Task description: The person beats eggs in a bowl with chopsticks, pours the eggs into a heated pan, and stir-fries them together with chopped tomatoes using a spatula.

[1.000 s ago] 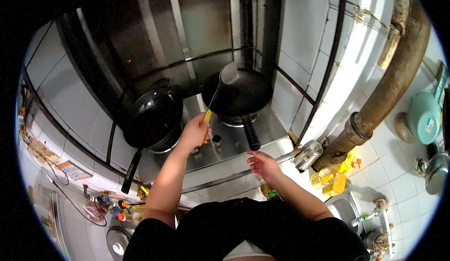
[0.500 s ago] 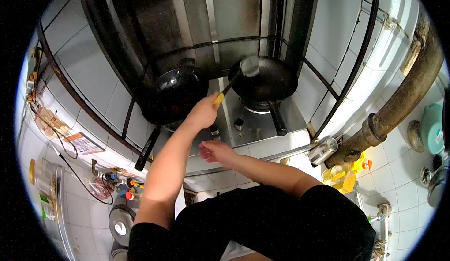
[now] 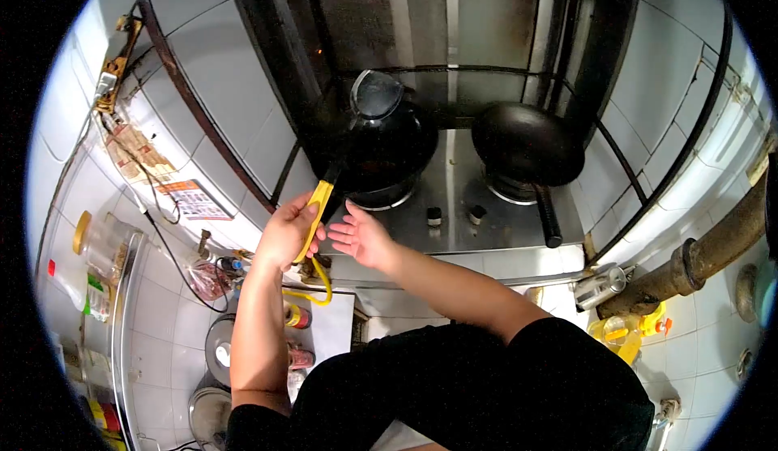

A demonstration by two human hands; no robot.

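Observation:
My left hand is closed around the yellow handle of a spatula. The spatula's black neck points up and away, and its broad grey blade is above the far rim of the left black wok. Close to the handle, my right hand has its fingers spread with nothing in them. I cannot tell whether its fingertips touch the spatula. On the right burner rests a black frying pan, its handle toward me. My left hand and the spatula hide the wok's handle.
Two knobs stand on the steel stove. A yellow hose curves below my left hand. Jars and a pot lid are at lower left. A metal canister, a yellow oil bottle and a thick pipe stand at right.
The spatula has swung left from above the frying pan to above the wok. My left hand has come back toward me, and my right hand's fingers have spread near the handle. My view has turned left.

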